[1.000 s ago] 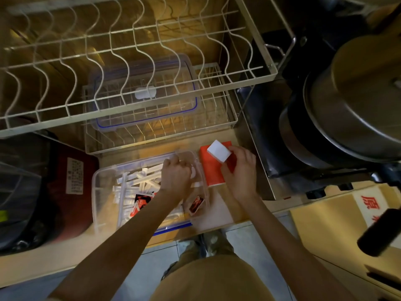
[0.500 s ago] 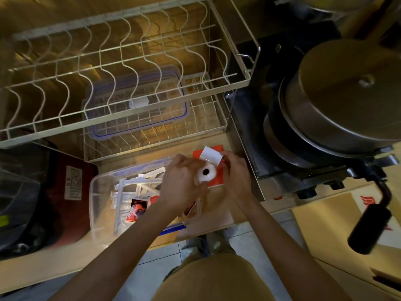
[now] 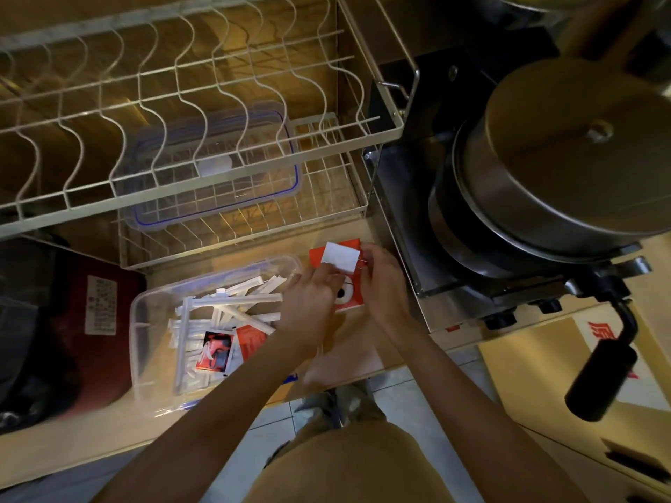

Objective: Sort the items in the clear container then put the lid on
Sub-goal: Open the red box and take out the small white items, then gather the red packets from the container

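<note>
A clear container point(image 3: 143, 317) lies on the wooden counter with several white sticks point(image 3: 232, 301) and red sachets point(image 3: 214, 352) in it. Its clear lid with a blue seal point(image 3: 276, 190) rests on the lower wire rack behind. To the container's right lies a red packet point(image 3: 350, 288). My right hand point(image 3: 381, 285) pinches a white packet point(image 3: 341, 257) over the red one. My left hand point(image 3: 312, 303) is beside it, its fingertips on the white packet's lower edge; whether it still holds the small white roll is hidden.
A wire dish rack point(image 3: 203, 114) overhangs the counter behind the container. A steel pot with a black handle point(image 3: 566, 168) sits on a stove at right. Cardboard boxes point(image 3: 544, 357) stand lower right, a dark red appliance point(image 3: 98, 314) at left.
My left hand lifted out of the container and moved right to meet my right hand at the white packet. The small white roll seen in it half a second ago is out of sight.
</note>
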Demonstrator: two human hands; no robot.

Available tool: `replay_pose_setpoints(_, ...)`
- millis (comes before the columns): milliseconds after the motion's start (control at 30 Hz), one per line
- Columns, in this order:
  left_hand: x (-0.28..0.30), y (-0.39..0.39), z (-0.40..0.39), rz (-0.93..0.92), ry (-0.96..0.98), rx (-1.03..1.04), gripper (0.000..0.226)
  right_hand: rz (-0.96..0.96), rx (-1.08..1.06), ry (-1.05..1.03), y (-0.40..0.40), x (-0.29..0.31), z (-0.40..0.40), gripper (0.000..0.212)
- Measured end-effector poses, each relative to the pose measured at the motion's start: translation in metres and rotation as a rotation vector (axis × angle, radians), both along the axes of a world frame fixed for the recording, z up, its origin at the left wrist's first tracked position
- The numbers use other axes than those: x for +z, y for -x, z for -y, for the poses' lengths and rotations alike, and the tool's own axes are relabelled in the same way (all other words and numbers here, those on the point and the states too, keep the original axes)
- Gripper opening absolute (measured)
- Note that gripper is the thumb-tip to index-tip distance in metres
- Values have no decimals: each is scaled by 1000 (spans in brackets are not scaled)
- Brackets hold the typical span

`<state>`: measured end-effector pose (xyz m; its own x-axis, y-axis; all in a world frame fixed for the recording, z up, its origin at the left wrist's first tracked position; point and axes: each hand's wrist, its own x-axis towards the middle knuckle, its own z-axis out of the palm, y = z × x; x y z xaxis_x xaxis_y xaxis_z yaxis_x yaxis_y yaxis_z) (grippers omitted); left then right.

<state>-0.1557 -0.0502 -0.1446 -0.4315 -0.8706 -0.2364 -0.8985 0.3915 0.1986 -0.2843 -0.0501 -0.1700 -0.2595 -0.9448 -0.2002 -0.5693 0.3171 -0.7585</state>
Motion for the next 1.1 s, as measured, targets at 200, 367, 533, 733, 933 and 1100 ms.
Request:
replay_pose_setpoints(200,16,-12,-6,-458,-51,210,30,-161,71,153,-15,25,-4,34)
replay_pose_setpoints(367,34,-61,-8,-694,-180,555,16,8,115,312,-41,38,-9,22)
replay_pose_setpoints(533,23,-121,-15,-549,-280,762,15,212,271,184,-85,36,-20,15)
replay_pose_setpoints(733,-1,-160,-35,-265,-255,820,29,85,552,-193,-132,15,-26,17)
replay_pose_setpoints(933,-19,-171,-44,-205,-323,888,41,-148,483,-482,-157,-5,-29,39)
replay_pose_setpoints(1100,-27,-171,-40,-163,-367,837,43,-305,427,-449,-167,-10,-29,64)
